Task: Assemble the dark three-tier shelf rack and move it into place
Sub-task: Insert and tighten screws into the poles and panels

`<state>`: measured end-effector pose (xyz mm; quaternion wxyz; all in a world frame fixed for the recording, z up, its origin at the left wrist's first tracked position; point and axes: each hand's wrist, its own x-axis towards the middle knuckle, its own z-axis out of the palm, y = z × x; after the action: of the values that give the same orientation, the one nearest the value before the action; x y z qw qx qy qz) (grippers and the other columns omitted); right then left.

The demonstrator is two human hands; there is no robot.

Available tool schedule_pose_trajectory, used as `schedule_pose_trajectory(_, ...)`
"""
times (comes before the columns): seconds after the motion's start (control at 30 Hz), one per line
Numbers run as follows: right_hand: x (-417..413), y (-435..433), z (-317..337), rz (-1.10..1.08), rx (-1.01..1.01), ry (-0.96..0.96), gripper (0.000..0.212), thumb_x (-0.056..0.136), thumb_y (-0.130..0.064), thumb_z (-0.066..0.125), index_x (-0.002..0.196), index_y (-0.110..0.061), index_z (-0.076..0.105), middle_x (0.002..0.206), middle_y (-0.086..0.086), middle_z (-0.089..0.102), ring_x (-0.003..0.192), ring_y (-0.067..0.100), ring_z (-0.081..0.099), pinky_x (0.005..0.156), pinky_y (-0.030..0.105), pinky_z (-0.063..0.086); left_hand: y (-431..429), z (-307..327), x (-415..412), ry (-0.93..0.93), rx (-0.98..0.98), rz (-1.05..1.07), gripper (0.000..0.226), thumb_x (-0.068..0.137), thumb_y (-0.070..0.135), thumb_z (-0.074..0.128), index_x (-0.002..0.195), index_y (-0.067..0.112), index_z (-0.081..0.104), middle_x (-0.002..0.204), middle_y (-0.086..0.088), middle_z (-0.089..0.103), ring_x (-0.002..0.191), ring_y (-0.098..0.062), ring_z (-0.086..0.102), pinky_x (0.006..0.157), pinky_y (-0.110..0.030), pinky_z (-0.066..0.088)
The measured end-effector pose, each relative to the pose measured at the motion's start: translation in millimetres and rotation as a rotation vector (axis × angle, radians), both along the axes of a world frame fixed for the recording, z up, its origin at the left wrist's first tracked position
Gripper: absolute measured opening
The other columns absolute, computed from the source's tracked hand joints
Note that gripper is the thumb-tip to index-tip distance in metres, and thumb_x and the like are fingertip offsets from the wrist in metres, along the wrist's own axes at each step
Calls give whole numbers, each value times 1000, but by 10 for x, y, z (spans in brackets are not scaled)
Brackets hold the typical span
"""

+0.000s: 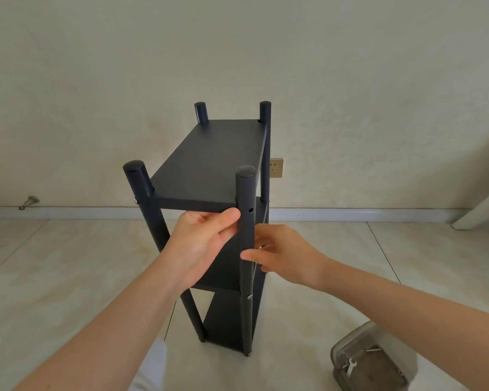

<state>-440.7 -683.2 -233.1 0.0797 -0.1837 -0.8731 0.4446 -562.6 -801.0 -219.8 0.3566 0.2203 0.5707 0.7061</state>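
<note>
1. The dark rack stands upright on the tiled floor, near a wall.
2. The left hand grasps its near right post just under the top shelf.
3. The right hand touches that post lower down, pinching a small silver part.

Head view, downward, near rack

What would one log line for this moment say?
stage: rack upright on floor | left hand: grips near-right post under top shelf | right hand: pinches small silvery part beside post | screw hole: empty
</note>
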Motion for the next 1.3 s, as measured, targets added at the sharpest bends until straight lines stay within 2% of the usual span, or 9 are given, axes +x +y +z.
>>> schedule_pose_trajectory(0.23, 22, -28, 18, 1, -54, 8, 32, 95, -23, 63, 126, -13, 64, 118, 4, 68, 103, 22, 68, 88, 38, 59, -45, 16, 5, 9, 58, -37, 17, 72, 21, 72, 86, 17, 80, 108, -11, 75, 109, -23, 72, 98, -37, 54)
schedule_pose_trajectory(0.53, 66, -39, 43, -19, -91, -12, 32, 96, -22, 62, 126, -13, 62, 118, 4, 68, 104, 21, 68, 87, 37, 59, -35, 73, 90, 27, 82, -70, 15, 74, 22, 70, 83, 26, 82, 107, -6, 75, 111, -22, 70, 96, -36, 54)
schedule_pose_trajectory(0.7, 78, 46, -8, -23, -173, -23, 25, 92, -29, 68, 115, -20, 63, 107, -3, 69, 98, 16, 68, 87, 33, 60, -16, 73, 125, 20, 68, -32, 13, 73, 22, 72, 81, 26, 82, 108, -9, 75, 110, -23, 71, 98, -37, 53)
schedule_pose_trajectory(0.87, 189, 368, -308, -60, -278, -256, 30, 90, -27, 71, 118, -24, 60, 114, -1, 66, 102, 16, 66, 87, 30, 58, 22, 18, 101, -11, 39, 11, 14, 86, 15, 71, 83, 25, 80, 107, -3, 76, 105, -17, 73, 86, -28, 59)
schedule_pose_trajectory(0.97, 324, 635, -716, -163, -217, -484, 37, 92, -27, 70, 125, -17, 58, 118, 3, 62, 107, 21, 63, 90, 34, 56, 10, 23, 87, -77, 88, -40, 10, 78, 19, 73, 85, 20, 81, 111, -7, 76, 107, -19, 72, 82, -25, 60)
schedule_pose_trajectory(1.07, 516, 803, -1213, -291, -212, -682, 39, 93, -28, 67, 126, -9, 56, 110, 4, 62, 101, 23, 63, 81, 34, 55, -3, 14, 77, -111, 126, -53, 27, 72, 21, 74, 98, 14, 76, 115, -8, 75, 108, -20, 72, 83, -26, 60)
schedule_pose_trajectory(1.17, 701, 811, -1762, -409, -133, -808, 29, 97, -31, 61, 98, -3, 55, 93, 9, 60, 72, 18, 56, 66, 30, 45, -22, 15, 83, -125, 166, -94, 41, 75, 20, 74, 114, 7, 68, 125, -13, 70, 116, -22, 68, 90, -27, 58)
schedule_pose_trajectory(1.23, 786, 763, -2076, -413, -21, -898, 42, 100, -38, 53, 71, -9, 45, 70, 3, 48, 58, 14, 44, 66, 27, 39, -27, 16, 83, -122, 165, -102, 44, 75, 20, 73, 116, 6, 66, 127, -13, 69, 117, -21, 68, 93, -28, 56)
schedule_pose_trajectory(1.3, 880, 699, -2348, -430, 29, -960, 49, 102, -43, 45, 64, -13, 38, 66, 2, 42, 56, 14, 43, 61, 27, 40, -25, 8, 83, -121, 175, -114, 41, 77, 19, 73, 115, 6, 67, 127, -14, 69, 117, -22, 68, 98, -31, 54)
